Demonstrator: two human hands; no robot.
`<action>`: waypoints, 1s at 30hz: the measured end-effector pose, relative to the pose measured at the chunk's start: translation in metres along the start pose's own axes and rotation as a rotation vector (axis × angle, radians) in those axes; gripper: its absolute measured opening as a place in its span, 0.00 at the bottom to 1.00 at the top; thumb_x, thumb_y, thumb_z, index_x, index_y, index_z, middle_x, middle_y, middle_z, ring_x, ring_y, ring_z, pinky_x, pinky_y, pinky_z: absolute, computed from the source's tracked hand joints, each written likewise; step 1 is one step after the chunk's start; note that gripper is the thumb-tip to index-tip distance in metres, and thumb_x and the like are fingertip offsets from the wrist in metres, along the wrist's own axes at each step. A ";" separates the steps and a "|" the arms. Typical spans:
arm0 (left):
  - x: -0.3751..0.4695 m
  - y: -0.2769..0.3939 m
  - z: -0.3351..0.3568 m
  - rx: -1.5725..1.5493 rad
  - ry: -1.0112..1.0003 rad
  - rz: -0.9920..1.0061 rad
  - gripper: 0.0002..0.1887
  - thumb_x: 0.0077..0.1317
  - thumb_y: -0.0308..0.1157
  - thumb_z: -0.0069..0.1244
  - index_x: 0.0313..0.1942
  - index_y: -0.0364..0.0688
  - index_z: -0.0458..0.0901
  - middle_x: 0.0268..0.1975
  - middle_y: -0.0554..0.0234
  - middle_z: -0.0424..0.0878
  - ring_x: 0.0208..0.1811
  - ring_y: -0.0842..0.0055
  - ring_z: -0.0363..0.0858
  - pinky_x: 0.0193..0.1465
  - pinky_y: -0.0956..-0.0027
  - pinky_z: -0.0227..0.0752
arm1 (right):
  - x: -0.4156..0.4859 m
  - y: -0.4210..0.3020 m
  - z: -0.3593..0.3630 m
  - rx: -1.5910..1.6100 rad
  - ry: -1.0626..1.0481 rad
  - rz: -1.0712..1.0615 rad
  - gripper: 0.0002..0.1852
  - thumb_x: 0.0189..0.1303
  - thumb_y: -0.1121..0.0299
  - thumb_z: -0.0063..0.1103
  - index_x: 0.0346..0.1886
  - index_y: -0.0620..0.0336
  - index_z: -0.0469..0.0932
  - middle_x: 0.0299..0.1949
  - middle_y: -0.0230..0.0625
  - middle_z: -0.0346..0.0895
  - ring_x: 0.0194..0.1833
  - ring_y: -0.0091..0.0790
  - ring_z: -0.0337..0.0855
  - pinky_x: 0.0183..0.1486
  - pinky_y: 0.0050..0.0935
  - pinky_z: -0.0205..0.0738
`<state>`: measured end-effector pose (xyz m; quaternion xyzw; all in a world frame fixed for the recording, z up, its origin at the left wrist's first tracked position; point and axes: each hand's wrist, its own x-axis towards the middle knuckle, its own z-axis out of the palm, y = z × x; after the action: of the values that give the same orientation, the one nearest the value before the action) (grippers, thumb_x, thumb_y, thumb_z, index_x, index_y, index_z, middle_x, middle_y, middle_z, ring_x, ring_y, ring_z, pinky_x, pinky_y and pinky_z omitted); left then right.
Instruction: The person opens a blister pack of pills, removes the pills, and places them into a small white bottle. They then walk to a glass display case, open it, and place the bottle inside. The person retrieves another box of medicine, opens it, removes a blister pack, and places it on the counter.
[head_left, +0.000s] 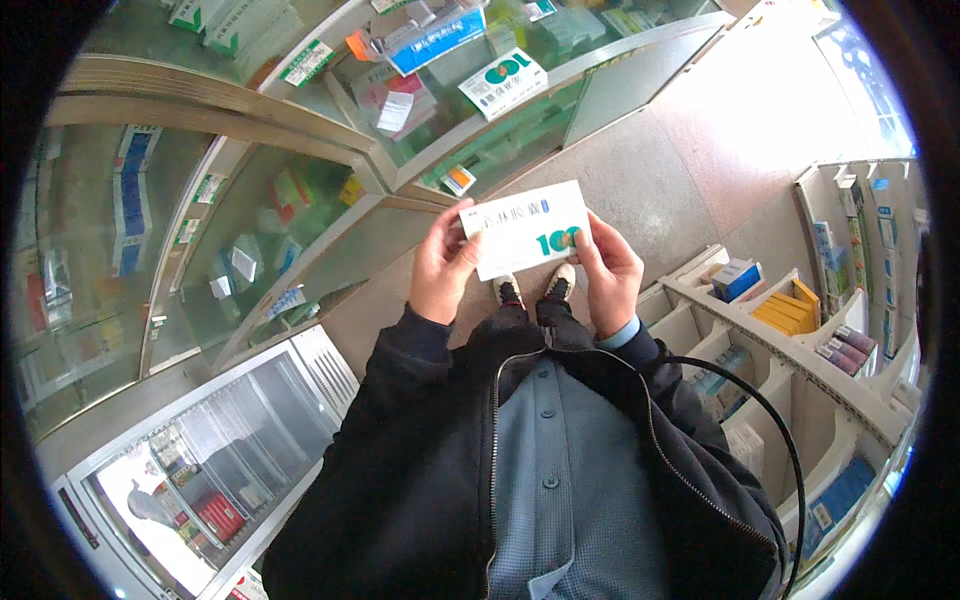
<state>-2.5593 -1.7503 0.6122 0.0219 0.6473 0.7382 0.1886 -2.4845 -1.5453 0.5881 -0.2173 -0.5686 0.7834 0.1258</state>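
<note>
A flat white medicine box (517, 244) with dark print and green figures is held up in front of me, its broad printed face towards the camera. My left hand (442, 262) grips its left end, the thumb lying on the face. At the right end, my right hand (613, 266) pinches the box, its thumb over part of the green print. The fingers behind the box are hidden. Beyond it, a similar white box (504, 84) with green figures lies on the glass counter (517, 146), beside a blue box (437, 41).
Glass display cases (300, 202) holding medicine boxes run along the left. A glass-door refrigerator (315, 367) stands at lower left. On the right, a white shelf rack (757, 322) holds yellow boxes (787, 309) and other packages. A black cable (784, 427) arcs beside my right arm. Tiled floor (615, 172) lies between.
</note>
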 end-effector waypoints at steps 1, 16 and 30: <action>0.001 -0.006 -0.003 0.032 -0.009 -0.031 0.28 0.72 0.30 0.58 0.69 0.37 0.68 0.58 0.61 0.81 0.56 0.79 0.79 0.59 0.72 0.74 | 0.002 0.004 -0.001 0.015 0.007 0.004 0.20 0.72 0.70 0.63 0.63 0.68 0.78 0.50 0.37 0.86 0.45 0.24 0.83 0.45 0.22 0.78; 0.007 -0.072 0.031 -0.085 -0.039 -0.307 0.24 0.67 0.30 0.62 0.57 0.35 0.68 0.51 0.56 0.82 0.48 0.74 0.84 0.43 0.71 0.84 | 0.003 0.041 -0.014 0.146 -0.214 0.394 0.23 0.69 0.65 0.66 0.62 0.66 0.73 0.52 0.35 0.84 0.47 0.24 0.84 0.43 0.22 0.78; 0.189 -0.061 -0.090 1.321 -0.019 0.606 0.21 0.62 0.36 0.65 0.52 0.41 0.79 0.49 0.56 0.78 0.49 0.62 0.78 0.52 0.61 0.74 | 0.055 0.247 -0.133 -0.119 0.221 0.558 0.21 0.66 0.64 0.68 0.56 0.67 0.77 0.44 0.36 0.85 0.41 0.26 0.84 0.39 0.26 0.80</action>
<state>-2.7448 -1.7716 0.4993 0.3158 0.9219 0.2127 -0.0710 -2.4561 -1.4890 0.3087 -0.4562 -0.5147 0.7245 -0.0461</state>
